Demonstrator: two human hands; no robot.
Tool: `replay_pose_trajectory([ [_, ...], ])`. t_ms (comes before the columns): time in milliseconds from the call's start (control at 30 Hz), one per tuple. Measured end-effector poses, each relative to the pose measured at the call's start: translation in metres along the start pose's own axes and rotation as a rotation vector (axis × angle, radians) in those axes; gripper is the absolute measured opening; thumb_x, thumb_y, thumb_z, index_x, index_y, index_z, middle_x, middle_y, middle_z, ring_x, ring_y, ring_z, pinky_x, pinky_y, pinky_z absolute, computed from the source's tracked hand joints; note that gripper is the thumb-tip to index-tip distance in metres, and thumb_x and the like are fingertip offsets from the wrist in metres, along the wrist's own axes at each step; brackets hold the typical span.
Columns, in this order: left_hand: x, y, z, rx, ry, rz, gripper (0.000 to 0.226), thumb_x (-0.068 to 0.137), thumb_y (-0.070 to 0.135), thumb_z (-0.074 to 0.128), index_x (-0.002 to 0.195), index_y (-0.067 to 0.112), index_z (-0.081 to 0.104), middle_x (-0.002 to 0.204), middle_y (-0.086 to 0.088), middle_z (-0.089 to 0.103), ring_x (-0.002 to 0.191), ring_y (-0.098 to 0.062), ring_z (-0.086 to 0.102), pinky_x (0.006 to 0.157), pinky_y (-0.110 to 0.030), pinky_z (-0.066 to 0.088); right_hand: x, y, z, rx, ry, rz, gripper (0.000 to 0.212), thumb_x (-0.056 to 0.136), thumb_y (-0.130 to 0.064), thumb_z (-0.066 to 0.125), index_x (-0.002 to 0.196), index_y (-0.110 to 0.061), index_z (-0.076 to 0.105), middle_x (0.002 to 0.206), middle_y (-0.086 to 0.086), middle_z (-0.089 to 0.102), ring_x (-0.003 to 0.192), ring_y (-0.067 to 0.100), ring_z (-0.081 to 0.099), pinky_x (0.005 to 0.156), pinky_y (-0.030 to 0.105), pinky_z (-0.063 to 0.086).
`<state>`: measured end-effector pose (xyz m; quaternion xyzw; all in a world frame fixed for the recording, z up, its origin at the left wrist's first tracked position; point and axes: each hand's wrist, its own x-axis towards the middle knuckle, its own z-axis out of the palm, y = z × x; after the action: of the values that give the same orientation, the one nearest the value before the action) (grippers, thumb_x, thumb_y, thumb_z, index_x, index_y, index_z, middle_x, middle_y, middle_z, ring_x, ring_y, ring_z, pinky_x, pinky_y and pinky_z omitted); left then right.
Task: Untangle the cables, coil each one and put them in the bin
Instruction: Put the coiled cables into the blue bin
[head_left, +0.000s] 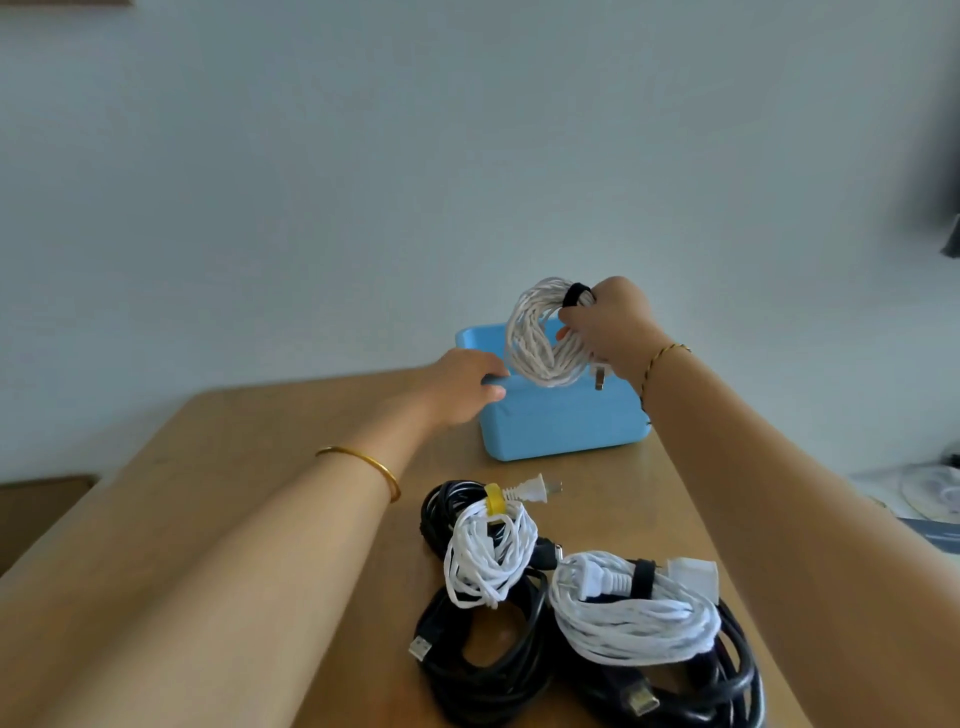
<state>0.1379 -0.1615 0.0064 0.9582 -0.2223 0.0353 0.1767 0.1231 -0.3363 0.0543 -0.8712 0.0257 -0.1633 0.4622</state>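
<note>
Both arms stretch forward. The left hand (462, 384) grips the blue bin (561, 421) at its rim; the right hand (610, 325), higher, holds a white cable coil (530, 343).

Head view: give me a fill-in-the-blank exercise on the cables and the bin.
1. The right hand holds a coiled white cable above the ____ bin.
2. The left hand grips the rim of the ____.
3. The smaller white coil on the table has a ____ tie.
Missing: blue; bin; yellow.
</note>
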Motion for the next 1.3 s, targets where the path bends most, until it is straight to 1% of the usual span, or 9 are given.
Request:
replay_pose_trajectory([
  [233,-0.04,-0.02,-0.04,0.014,-0.099,-0.026,0.027,0.089,0.013,0.065,0.115,0.011,0.067,0.114,-0.003,0.065,0.099,-0.013,0.058,0.081,-0.018,0.04,-0.005,-0.019,0.015,0.065,-0.043,-0.014,0.011,0.087,-0.011,0.059,0.086,0.0,0.058,0.097,0.023,0.069,0.068,0.022,0.06,0.065,0.033,0.052],
  [367,-0.068,-0.038,-0.059,-0.001,-0.2,-0.074,0.026,0.085,0.016,0.071,0.111,0.015,0.069,0.108,0.002,0.068,0.081,-0.004,0.056,0.072,-0.01,0.041,-0.017,-0.045,0.042,0.059,-0.164,-0.071,0.017,0.089,-0.009,0.057,0.074,-0.005,0.051,0.059,0.004,0.055,0.044,0.01,0.055,0.041,0.018,0.039],
  [500,-0.079,-0.049,-0.07,-0.043,-0.258,-0.129,0.031,0.084,0.02,0.072,0.114,0.02,0.066,0.108,-0.003,0.07,0.085,-0.015,0.062,0.087,-0.026,0.048,-0.019,-0.057,0.064,0.146,-0.226,-0.067,0.016,0.089,-0.003,0.055,0.097,0.009,0.062,0.054,0.004,0.055,0.026,-0.002,0.047,0.029,0.01,0.031],
  [600,-0.084,-0.054,-0.082,-0.14,-0.231,-0.126,0.027,0.087,0.019,0.068,0.115,0.017,0.068,0.096,0.009,0.071,0.083,-0.005,0.063,0.09,-0.022,0.046,-0.014,-0.057,0.076,0.115,-0.251,-0.06,0.023,0.088,-0.005,0.058,0.098,0.014,0.064,0.041,-0.006,0.058,0.031,0.0,0.051,0.032,0.01,0.036],
  [733,-0.073,-0.061,-0.096,-0.405,0.01,-0.241,0.016,0.092,0.022,0.06,0.097,0.008,0.067,0.104,-0.004,0.068,0.092,-0.013,0.063,0.087,-0.031,0.051,-0.006,-0.055,0.083,0.109,-0.282,-0.061,0.011,0.086,-0.006,0.061,0.08,0.003,0.063,0.063,0.004,0.066,0.045,0.008,0.057,0.043,0.016,0.048],
  [867,-0.05,-0.054,-0.095,-0.779,0.153,-0.357,0.036,0.1,0.041,0.042,0.113,0.009,0.051,0.103,-0.01,0.059,0.082,-0.02,0.064,0.07,-0.031,0.055,0.002,-0.06,0.088,0.199,-0.283,-0.043,0.026,0.086,-0.005,0.063,0.064,-0.004,0.051,0.046,0.002,0.059,0.032,0.005,0.053,0.035,0.015,0.042],
  [967,-0.032,-0.048,-0.084,-0.778,0.1,-0.327,0.037,0.099,0.033,0.05,0.114,0.001,0.058,0.106,-0.015,0.068,0.085,-0.022,0.069,0.065,-0.03,0.056,0.007,-0.063,0.093,0.247,-0.309,-0.034,0.029,0.084,-0.015,0.069,0.066,-0.007,0.047,0.062,0.01,0.056,0.05,0.018,0.057,0.052,0.025,0.048],
  [1067,-0.02,-0.047,-0.074,-0.772,0.155,-0.348,0.023,0.095,0.022,0.055,0.1,0.0,0.06,0.101,-0.017,0.067,0.089,-0.027,0.067,0.08,-0.038,0.056,0.012,-0.06,0.092,0.257,-0.358,-0.013,0.029,0.083,-0.023,0.071,0.076,-0.004,0.051,0.071,0.017,0.057,0.07,0.03,0.058,0.073,0.045,0.052],
  [1300,-0.007,-0.049,-0.059,-0.63,0.194,-0.37,0.024,0.094,0.015,0.052,0.071,0.009,0.052,0.068,-0.008,0.057,0.061,-0.018,0.055,0.06,-0.025,0.043,0.022,-0.052,0.088,0.367,-0.591,0.168,0.009,0.092,-0.004,0.058,0.095,0.003,0.053,0.081,0.014,0.054,0.078,0.025,0.059,0.081,0.044,0.053],
])
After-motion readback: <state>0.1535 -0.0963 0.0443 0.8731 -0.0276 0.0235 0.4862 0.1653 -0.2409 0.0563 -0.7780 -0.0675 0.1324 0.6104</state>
